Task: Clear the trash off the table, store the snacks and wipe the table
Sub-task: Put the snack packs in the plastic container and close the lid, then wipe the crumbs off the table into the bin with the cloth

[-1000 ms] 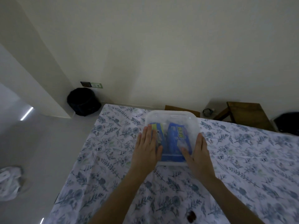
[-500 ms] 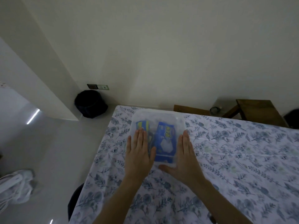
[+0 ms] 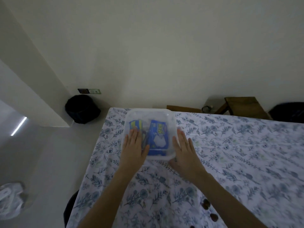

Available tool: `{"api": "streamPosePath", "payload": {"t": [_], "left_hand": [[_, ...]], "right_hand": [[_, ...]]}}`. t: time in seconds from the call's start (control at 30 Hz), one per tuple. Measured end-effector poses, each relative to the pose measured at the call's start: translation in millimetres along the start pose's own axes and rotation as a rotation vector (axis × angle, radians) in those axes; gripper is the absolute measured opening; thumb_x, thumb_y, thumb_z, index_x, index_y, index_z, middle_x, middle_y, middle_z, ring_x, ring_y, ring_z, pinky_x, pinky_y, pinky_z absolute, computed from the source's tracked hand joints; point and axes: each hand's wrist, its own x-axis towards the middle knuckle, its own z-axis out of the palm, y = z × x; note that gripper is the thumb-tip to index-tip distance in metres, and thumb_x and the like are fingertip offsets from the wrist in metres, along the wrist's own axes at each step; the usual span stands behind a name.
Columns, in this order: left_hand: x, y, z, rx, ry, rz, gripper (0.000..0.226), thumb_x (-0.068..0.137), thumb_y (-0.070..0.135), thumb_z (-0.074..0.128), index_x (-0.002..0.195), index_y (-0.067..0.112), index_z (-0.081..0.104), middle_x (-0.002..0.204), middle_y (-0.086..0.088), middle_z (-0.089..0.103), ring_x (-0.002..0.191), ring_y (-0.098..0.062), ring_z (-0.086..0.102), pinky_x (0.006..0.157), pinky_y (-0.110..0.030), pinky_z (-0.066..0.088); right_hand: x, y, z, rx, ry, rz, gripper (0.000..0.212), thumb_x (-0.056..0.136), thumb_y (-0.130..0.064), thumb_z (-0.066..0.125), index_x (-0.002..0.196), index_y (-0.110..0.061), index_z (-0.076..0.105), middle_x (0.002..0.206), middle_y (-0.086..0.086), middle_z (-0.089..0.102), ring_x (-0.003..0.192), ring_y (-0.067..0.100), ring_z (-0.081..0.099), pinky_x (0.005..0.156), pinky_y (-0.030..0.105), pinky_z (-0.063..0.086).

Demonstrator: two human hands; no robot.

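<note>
A clear plastic box (image 3: pixel 148 115) with a lid stands near the far left corner of the table (image 3: pixel 230 153), which has a blue floral cloth. Blue snack packets (image 3: pixel 158 135) show through the lid. My left hand (image 3: pixel 134 148) lies flat on the lid's left side, fingers straight. Against the box's right edge rests my right hand (image 3: pixel 183 149), fingers straight, thumb at the front corner. Small dark crumbs (image 3: pixel 206 205) lie on the cloth near my right forearm.
A black bin (image 3: pixel 82 108) stands on the floor by the wall, left of the table. A white plastic bag (image 3: pixel 11 199) lies on the floor at far left. Wooden furniture (image 3: pixel 245 106) stands behind the table's far edge. A dark chair (image 3: pixel 69 209) sits at the table's left side.
Both hands have slid the box leftward and away, toward the table's far left corner. Between the last two frames, box and hands keep the same pose.
</note>
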Motion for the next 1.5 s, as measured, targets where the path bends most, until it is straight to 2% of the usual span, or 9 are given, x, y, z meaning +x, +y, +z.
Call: {"api": "streamPosePath", "payload": {"t": [0.1, 0.37, 0.6, 0.77, 0.9, 1.07, 1.2, 1.37, 1.5], "left_hand": [[-32.8, 20.6, 7.1, -0.133, -0.009, 0.187, 0.058, 0.099, 0.046, 0.025, 0.135, 0.007, 0.049, 0.145, -0.012, 0.046, 0.137, -0.029, 0.041, 0.112, -0.05, 0.037], [-111.5, 135.1, 70.0, -0.341, -0.173, 0.386, 0.036, 0.097, 0.03, 0.037, 0.118, 0.013, 0.061, 0.133, -0.004, 0.054, 0.125, -0.011, 0.042, 0.106, -0.027, 0.04], [-155.6, 254.0, 122.2, -0.314, -0.486, 0.63, 0.048, 0.095, 0.041, 0.025, 0.123, 0.02, 0.059, 0.132, 0.008, 0.05, 0.123, 0.0, 0.04, 0.104, -0.019, 0.036], [-183.7, 336.5, 161.1, -0.306, -0.586, 0.695, 0.034, 0.098, 0.033, 0.035, 0.119, 0.02, 0.058, 0.127, 0.007, 0.05, 0.119, -0.007, 0.047, 0.097, -0.011, 0.032], [-202.5, 414.6, 191.9, -0.328, -0.623, 0.751, 0.035, 0.095, 0.032, 0.034, 0.113, 0.019, 0.06, 0.12, 0.006, 0.054, 0.111, -0.004, 0.049, 0.089, -0.011, 0.036], [-221.3, 509.0, 235.4, -0.283, -0.676, 0.846, 0.031, 0.099, 0.025, 0.039, 0.123, 0.018, 0.056, 0.131, 0.006, 0.048, 0.115, -0.007, 0.049, 0.09, -0.014, 0.039], [-236.0, 556.0, 264.6, -0.215, -0.722, 0.921, 0.038, 0.098, 0.025, 0.041, 0.135, 0.019, 0.044, 0.151, 0.004, 0.026, 0.118, -0.013, 0.051, 0.093, -0.022, 0.044], [-243.6, 565.6, 289.8, -0.009, -0.641, 0.937, 0.058, 0.098, 0.035, 0.029, 0.152, 0.015, 0.018, 0.162, -0.002, 0.005, 0.149, -0.017, 0.006, 0.12, -0.037, 0.022], [-247.2, 566.4, 295.9, 0.087, -0.57, 0.951, 0.062, 0.096, 0.033, 0.031, 0.152, 0.011, 0.018, 0.162, -0.007, 0.011, 0.15, -0.02, 0.008, 0.12, -0.043, 0.021]], "right_hand": [[-57.2, 7.6, 8.9, 0.108, 0.025, 0.005, 0.068, 0.089, -0.028, 0.053, 0.147, -0.009, 0.021, 0.158, 0.015, 0.007, 0.146, 0.029, 0.009, 0.114, 0.051, 0.025], [-199.7, 51.8, 9.2, 0.364, 0.11, 0.351, 0.047, 0.095, -0.032, 0.044, 0.137, -0.011, 0.042, 0.14, 0.006, 0.043, 0.126, 0.019, 0.044, 0.109, 0.028, 0.035], [-343.2, 118.1, 2.7, 0.456, 0.298, 0.71, 0.055, 0.09, -0.05, 0.031, 0.132, -0.019, 0.049, 0.139, -0.004, 0.041, 0.125, 0.01, 0.043, 0.102, 0.021, 0.037], [-445.6, 177.5, -1.0, 0.45, 0.425, 0.776, 0.029, 0.092, -0.031, 0.041, 0.115, -0.022, 0.056, 0.13, -0.01, 0.045, 0.125, -0.001, 0.037, 0.105, 0.019, 0.033], [-507.5, 233.1, -9.7, 0.386, 0.446, 0.869, 0.032, 0.092, -0.03, 0.041, 0.112, -0.015, 0.061, 0.126, 0.003, 0.053, 0.121, 0.015, 0.045, 0.103, 0.026, 0.035], [-562.4, 299.4, -27.0, 0.205, 0.481, 0.957, 0.031, 0.092, -0.024, 0.049, 0.118, -0.01, 0.056, 0.137, 0.011, 0.045, 0.124, 0.022, 0.042, 0.104, 0.031, 0.034], [-589.7, 343.8, -30.8, -0.009, 0.356, 0.992, 0.036, 0.086, -0.018, 0.064, 0.121, -0.013, 0.056, 0.145, 0.017, 0.038, 0.135, 0.035, 0.034, 0.111, 0.054, 0.027], [-600.7, 374.5, -27.8, 0.062, 0.121, 1.133, 0.084, 0.083, -0.067, 0.044, 0.149, -0.03, 0.007, 0.158, 0.015, 0.005, 0.145, 0.035, 0.002, 0.116, 0.051, 0.0], [-598.8, 374.7, -18.9, 0.062, 0.13, 1.143, 0.082, 0.082, -0.07, 0.039, 0.149, -0.032, 0.009, 0.152, 0.014, 0.024, 0.139, 0.035, 0.022, 0.115, 0.052, 0.013]]}}
